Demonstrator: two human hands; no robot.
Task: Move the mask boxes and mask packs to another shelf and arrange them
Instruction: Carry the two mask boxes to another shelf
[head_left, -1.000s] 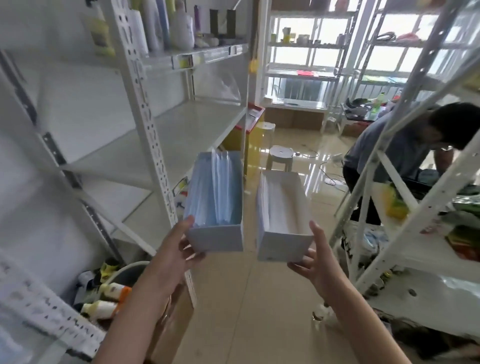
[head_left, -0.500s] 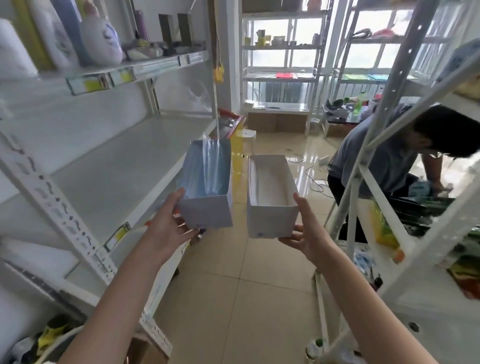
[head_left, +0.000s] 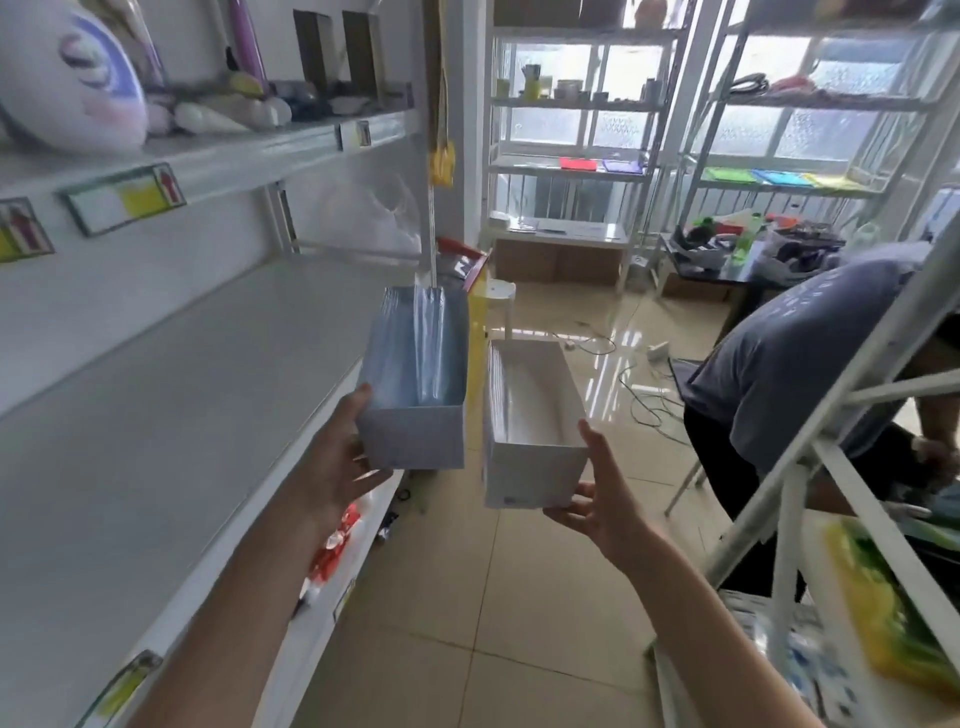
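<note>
hands grip one box each: left hand (head_left: 337, 462) blue-filled box (head_left: 415, 384), right hand (head_left: 602, 506) white box (head_left: 532, 431)

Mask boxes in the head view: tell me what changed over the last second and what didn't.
The view swung left and rose toward the bare grey shelf, so both boxes now hang beside its front edge instead of beside the lower rack. Nothing was taken hold of or let go. The left hand still holds the box of blue masks; the right hand still holds the white box, side by side, open tops up.
</note>
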